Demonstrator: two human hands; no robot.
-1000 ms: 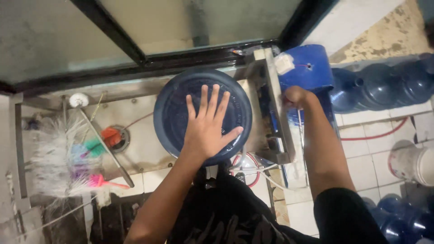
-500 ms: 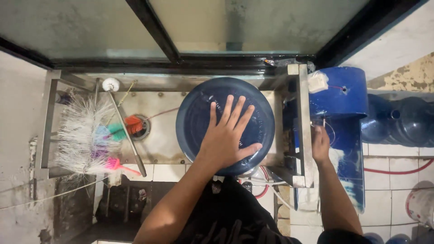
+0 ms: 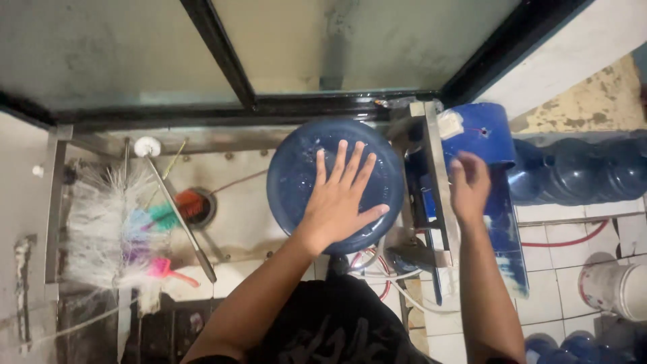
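A large blue water jug (image 3: 296, 168) stands bottom-up in a steel washing basin (image 3: 242, 202), its round base facing me. My left hand (image 3: 340, 195) lies flat on that base with the fingers spread. My right hand (image 3: 470, 185) hovers over the basin's right-hand metal frame (image 3: 435, 175), fingers loosely apart and holding nothing, next to a blue box-like housing (image 3: 482, 135). Both forearms reach up from the bottom of the view.
A big white bristle brush (image 3: 101, 222) on a rod, with coloured small brushes (image 3: 162, 216), fills the basin's left side near a drain (image 3: 199, 205). Several blue jugs (image 3: 586, 168) lie at the right on white floor tiles. A white bucket (image 3: 617, 286) stands lower right. A dark-framed window (image 3: 222, 61) is ahead.
My right hand has lifted off the frame's lower part and moved up toward the blue housing. My left hand stays flat on the jug. The view has shifted slightly.
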